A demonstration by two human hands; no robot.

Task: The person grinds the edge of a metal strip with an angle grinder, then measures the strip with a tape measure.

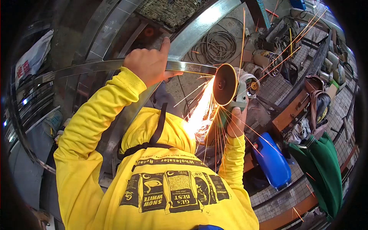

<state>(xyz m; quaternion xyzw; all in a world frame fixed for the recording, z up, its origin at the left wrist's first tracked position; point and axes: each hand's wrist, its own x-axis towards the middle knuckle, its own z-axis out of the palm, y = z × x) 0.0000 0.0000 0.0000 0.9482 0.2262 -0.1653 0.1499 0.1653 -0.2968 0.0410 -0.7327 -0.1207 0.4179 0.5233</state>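
Steel under the wheel in a cluttered metal workshop: curved flat strip of bare steel (96, 66) gripped in the left hand (147, 65), fingers clenched over its upper edge and thumb raised clear, seemingly to pin the springy band level at chest height; right hand (237, 120) wrapped tight around the body of a grey angle grinder (240, 97), held low and to the side, probably to keep knuckles out of the spray; dark round grinding disc (225, 84) pressed against the strip's free end, near the left hand; bright orange sparks (199, 111) thrown down and back towards the yellow long-sleeved shirt (168, 191), with thinner streaks flung out over the floor; strip itself arching away to the left, past other bent steel bands (34, 99) stacked along the wall; coil of grey cable (218, 46) on the floor beyond the disc; blue plastic canister (272, 159) and green cloth bag (320, 172) well apart to the right; grinder's guard impossible to make out behind the glare.
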